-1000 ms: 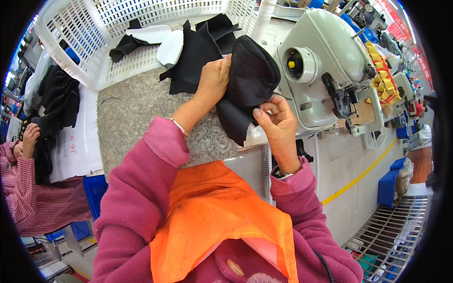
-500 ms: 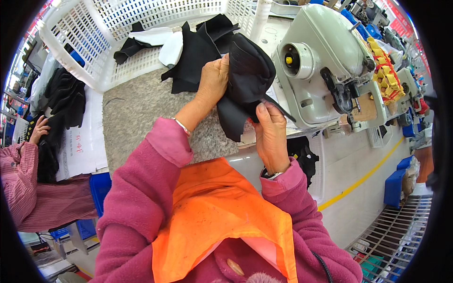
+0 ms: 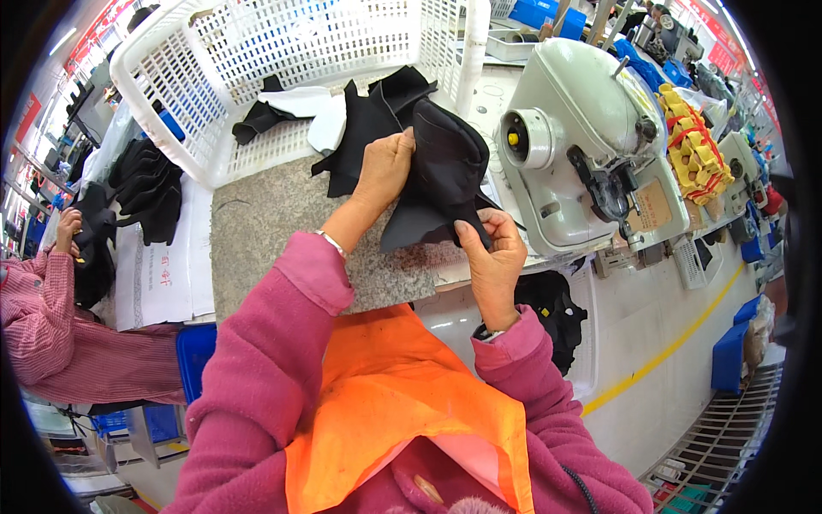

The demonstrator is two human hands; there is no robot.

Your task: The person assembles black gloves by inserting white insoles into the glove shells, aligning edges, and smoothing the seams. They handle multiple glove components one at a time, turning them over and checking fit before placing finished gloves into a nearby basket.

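A black fabric piece [image 3: 447, 167], curved and folded like part of a shoe upper, is held up between both my hands above the table's front edge. My left hand [image 3: 383, 174] pinches its left edge between thumb and fingers. Lower down on the right, my right hand [image 3: 493, 250] grips its bottom edge, thumb on the near side. Just behind my left hand lie more black fabric pieces [image 3: 360, 128], partly covered by the held one. White pieces [image 3: 328, 122] rest beside them, at the basket's opening.
A white perforated basket [image 3: 193, 120] lies tipped at the back left, beyond a grey stone slab [image 3: 274, 240]. To the right stands a pale green sewing machine [image 3: 569, 128], with yellow pieces tied in red [image 3: 693, 141] past it. A co-worker's hand [image 3: 68, 230] handles black pieces at left.
My view has shifted, so the scene sits lower in the picture. Both hands still hold the black fabric piece, whose lower part has turned and spread; my right fingers have changed their grip slightly.
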